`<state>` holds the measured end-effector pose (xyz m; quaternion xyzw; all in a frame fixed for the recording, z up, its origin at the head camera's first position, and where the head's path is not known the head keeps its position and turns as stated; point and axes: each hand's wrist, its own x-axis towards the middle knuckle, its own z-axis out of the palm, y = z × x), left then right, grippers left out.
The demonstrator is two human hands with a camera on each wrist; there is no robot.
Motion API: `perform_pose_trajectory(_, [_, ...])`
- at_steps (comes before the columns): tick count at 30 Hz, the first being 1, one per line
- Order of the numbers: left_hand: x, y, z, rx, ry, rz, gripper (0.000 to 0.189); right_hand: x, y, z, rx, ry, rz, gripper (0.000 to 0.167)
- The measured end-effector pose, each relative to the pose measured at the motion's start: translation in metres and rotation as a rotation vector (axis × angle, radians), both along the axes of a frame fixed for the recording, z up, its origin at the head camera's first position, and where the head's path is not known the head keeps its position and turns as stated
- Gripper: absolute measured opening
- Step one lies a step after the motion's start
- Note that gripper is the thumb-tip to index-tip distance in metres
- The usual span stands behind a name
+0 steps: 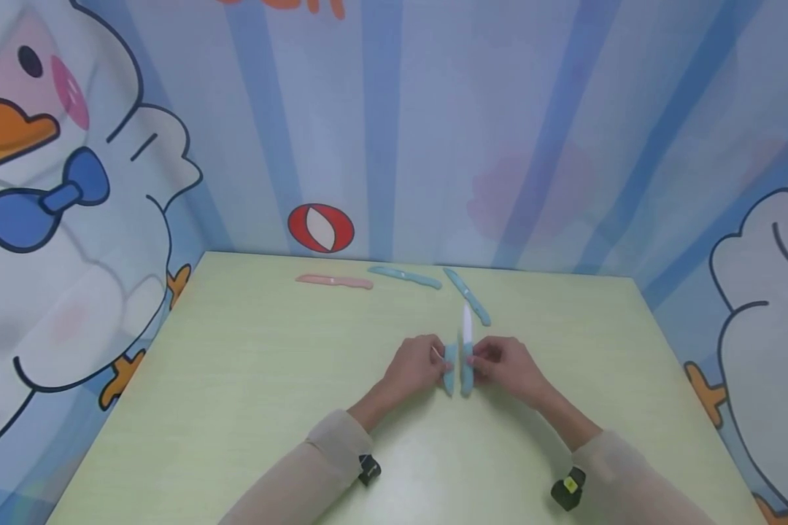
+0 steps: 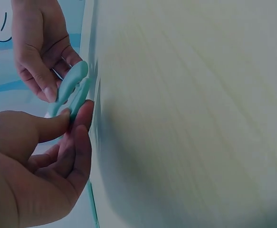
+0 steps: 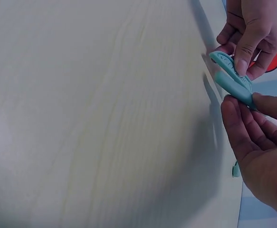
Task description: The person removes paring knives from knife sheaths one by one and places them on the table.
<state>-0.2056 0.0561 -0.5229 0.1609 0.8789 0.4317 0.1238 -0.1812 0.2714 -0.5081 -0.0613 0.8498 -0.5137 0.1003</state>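
Observation:
My left hand (image 1: pixel 419 362) pinches a teal blade cover (image 1: pixel 449 368) between thumb and fingers. The right wrist view shows the cover's hollow, ribbed inner side (image 3: pixel 229 62). Facing it, my right hand (image 1: pixel 508 367) pinches a small fruit knife by its teal handle (image 1: pixel 467 372). Its pale bare blade (image 1: pixel 467 323) points away from me, toward the back of the table. Cover and knife stand upright side by side with a narrow gap in the head view. In the left wrist view the knife handle's rounded end (image 2: pixel 76 76) is just beyond the cover.
Along the back of the pale yellow table (image 1: pixel 249 350) lie a pink knife (image 1: pixel 335 281), a blue knife (image 1: pixel 405 276) and another blue knife (image 1: pixel 468 297) slanting toward my right hand. A cartoon-printed backdrop (image 1: pixel 433 131) rises behind the table's back edge.

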Motion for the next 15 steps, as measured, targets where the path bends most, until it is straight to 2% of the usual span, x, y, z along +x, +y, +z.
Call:
perform_pose_trajectory(7, [0.004, 0.007, 0.000, -0.096, -0.061, 0.038, 0.015, 0.001, 0.000, -0.005, 0.055, -0.095, -0.026, 0.017])
perform_pose_trajectory(12, [0.008, 0.012, 0.004, -0.114, -0.094, 0.039, 0.016, 0.003, -0.002, -0.002, 0.054, -0.172, -0.025, 0.015])
perform_pose_trajectory(15, [0.010, 0.013, 0.006, -0.119, -0.112, 0.036, 0.014, 0.003, -0.004, -0.001, 0.060, -0.190, -0.016, 0.014])
